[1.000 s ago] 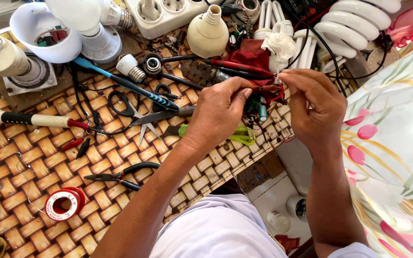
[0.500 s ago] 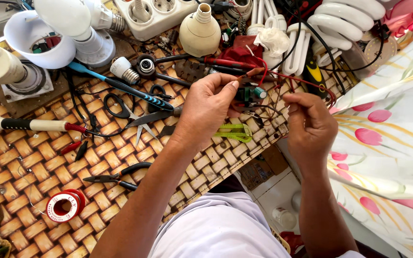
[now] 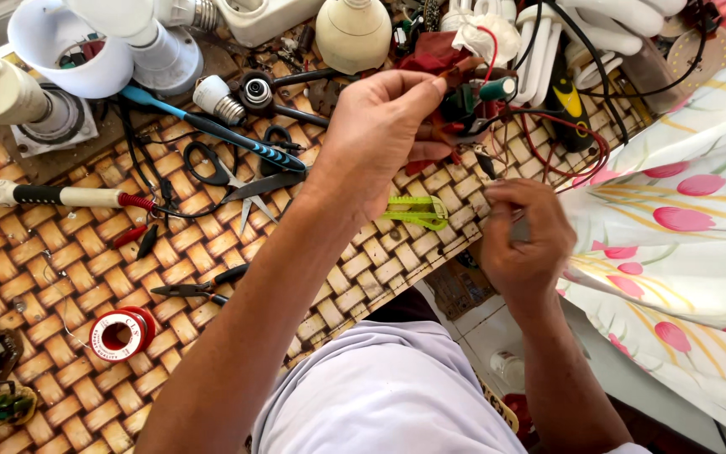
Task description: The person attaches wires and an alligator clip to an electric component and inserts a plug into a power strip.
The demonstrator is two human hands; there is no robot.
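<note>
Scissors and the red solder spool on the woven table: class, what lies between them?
In the head view, black-handled pliers lie on the woven table between the scissors and the red solder spool.

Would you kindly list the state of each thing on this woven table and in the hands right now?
Left hand: raised, fingers pinching the circuit board.
Circuit board: held above the table, red wires trailing.
Right hand: closed on the wires at the table edge.
Scissors: blades open, lying flat.
Soldering iron: lying down, untouched.
Solder spool: lying flat.
Needle-nose pliers: closed, lying flat.
</note>
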